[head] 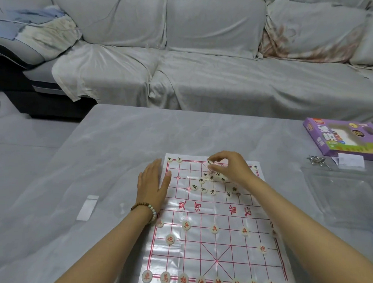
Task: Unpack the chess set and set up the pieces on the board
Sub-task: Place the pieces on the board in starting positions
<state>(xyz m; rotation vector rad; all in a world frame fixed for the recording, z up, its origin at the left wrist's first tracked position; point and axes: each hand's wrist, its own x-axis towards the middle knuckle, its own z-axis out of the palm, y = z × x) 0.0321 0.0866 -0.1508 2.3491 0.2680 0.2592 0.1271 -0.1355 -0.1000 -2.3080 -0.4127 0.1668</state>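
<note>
Black-marked xiangqi pieces (205, 183): small round pale discs, loose cluster on the far half of the board, most not yet on their points. 2 sit at the far left corner, 1 at the far right edge. Judged light, rigid, smooth-faced; likely to skate on glossy plastic if nudged. Best taken by the rim between thumb and fingertip, lifted clear rather than pushed, since sliding 1 disc risks knocking its neighbours.

Red-marked pieces (214, 229): near half, laid out in order. Back row along the near edge, 2 cannons, soldiers on their row. The near right corner runs out of frame, so that end cannot be checked.

Board (224, 241): thin clear plastic sheet printed with red grid lines, lying on the table. Creased and shiny; judged floppy and very light, apt to shift or curl under a moving hand.

Right hand (225, 164): over the far back row. Grip curled, thumb and fingertips drawn close, apparently pinching 1 black-marked disc at that row; blur prevents certainty on contact.

Left hand (153, 182): flat, grip spread, palm down on the board's far left edge. Reads as pinning the sheet. Beaded bracelet (146, 209) on that wrist.

Table (121, 149): grey, glossy. Purple chess-set box (345, 138) at the far right, well apart from the board. Clear plastic tray (346, 195) nearer, beside it. Small white card (88, 207) lies left of the board.

Grey covered sofa (198, 54) behind the table.
</note>
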